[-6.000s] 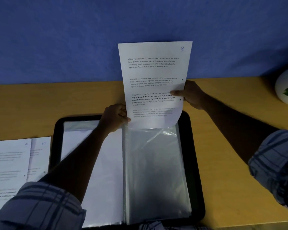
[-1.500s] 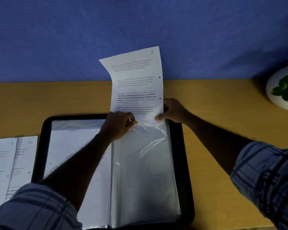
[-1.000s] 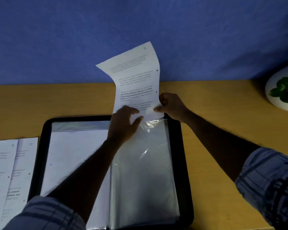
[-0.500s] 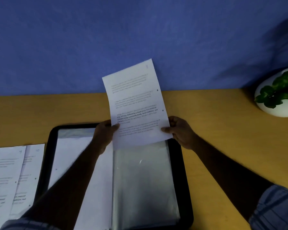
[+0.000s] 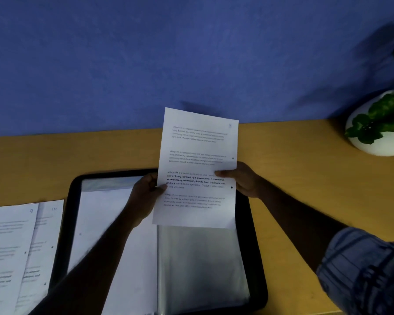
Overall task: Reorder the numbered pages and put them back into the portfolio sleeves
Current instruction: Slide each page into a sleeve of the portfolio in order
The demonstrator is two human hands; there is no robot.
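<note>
Both thumbs press the print as you pinch the page: left hand on its left edge, right hand on its right. Below your grip its bottom edge hangs over the clear sleeve of the portfolio. Left of your left hand lie pages 9 and 10.

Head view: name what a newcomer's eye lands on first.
A white printed paper sheet stands out at centre, pinched by the left hand and right hand. Below it lies the open black portfolio with clear plastic sleeves; loose white pages marked 9 and 10 lie left.
</note>
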